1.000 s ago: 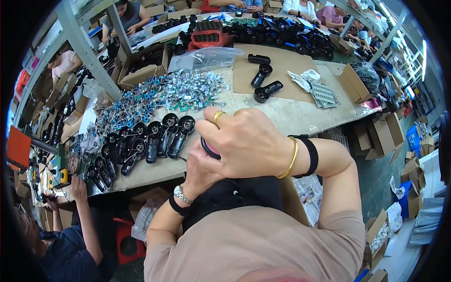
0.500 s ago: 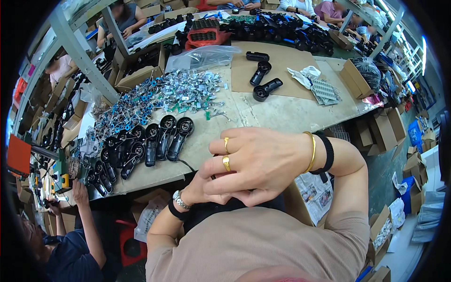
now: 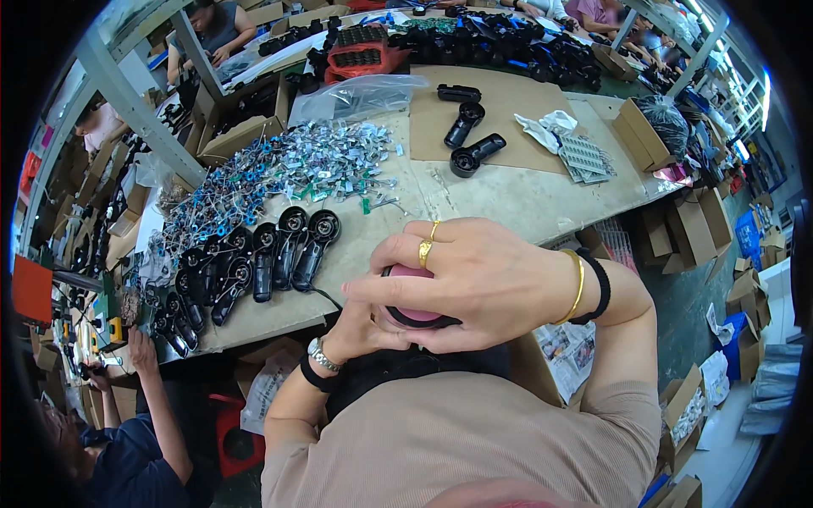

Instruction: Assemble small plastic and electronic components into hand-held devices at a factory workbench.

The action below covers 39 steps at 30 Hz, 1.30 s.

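Sitting between both hands [image 3: 478, 275] is a pink, black-rimmed part [image 3: 425, 313].

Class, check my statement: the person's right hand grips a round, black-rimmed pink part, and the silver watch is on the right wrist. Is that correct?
One error: the silver watch is on the left wrist, as the head view shows. The right hand does grip a round, black-rimmed pink part.
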Available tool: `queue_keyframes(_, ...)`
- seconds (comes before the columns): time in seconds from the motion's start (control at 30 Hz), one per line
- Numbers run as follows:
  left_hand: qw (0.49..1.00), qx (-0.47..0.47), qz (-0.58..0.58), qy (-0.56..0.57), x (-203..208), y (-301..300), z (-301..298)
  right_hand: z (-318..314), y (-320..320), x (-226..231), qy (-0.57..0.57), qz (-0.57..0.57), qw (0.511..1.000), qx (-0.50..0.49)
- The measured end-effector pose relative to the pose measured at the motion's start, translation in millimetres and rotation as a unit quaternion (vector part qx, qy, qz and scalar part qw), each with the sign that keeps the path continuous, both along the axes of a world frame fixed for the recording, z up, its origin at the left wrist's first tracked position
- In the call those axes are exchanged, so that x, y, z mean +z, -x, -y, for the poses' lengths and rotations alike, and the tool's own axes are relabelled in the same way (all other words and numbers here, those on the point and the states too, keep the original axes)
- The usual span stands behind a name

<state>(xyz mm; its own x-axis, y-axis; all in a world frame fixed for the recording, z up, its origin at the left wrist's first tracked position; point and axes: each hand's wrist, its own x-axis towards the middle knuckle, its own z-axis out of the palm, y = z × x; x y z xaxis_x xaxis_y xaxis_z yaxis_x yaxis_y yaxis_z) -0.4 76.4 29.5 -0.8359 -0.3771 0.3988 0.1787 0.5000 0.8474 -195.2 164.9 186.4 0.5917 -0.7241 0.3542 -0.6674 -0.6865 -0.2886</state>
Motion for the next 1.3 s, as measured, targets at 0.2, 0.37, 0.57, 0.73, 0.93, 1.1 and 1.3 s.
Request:
queue_keyframes(0.2,0.999,-0.015,-0.018,-0.043,-3.9,2.1,2.7,13.0,26.7,5.5,0.006,0.145,0.984,0.102)
queue_keyframes(0.37,0.996,0.041,-0.031,0.072,-9.9,6.4,10.1,14.5,46.0,-28.8,-0.065,0.491,0.868,-0.019)
queue_keyframes(0.57,0.994,0.011,-0.052,0.094,27.0,21.7,12.8,35.1,65.1,-145.6,-0.117,0.715,0.664,-0.186)
queue_keyframes(0.73,0.987,-0.038,-0.127,0.095,52.6,39.2,19.4,36.7,67.4,-217.6,-0.134,0.677,0.654,-0.310)
queue_keyframes(0.93,0.956,-0.092,-0.272,0.069,82.1,68.1,8.9,36.8,71.3,-245.5,-0.103,0.695,0.650,-0.289)
queue_keyframes(1.1,0.947,-0.116,-0.279,0.111,96.7,69.7,14.7,32.9,68.1,-243.2,-0.089,0.677,0.674,-0.282)
queue_keyframes(1.3,0.921,-0.073,-0.345,0.165,102.7,91.9,15.7,33.9,71.7,-243.2,-0.053,0.638,0.726,-0.251)
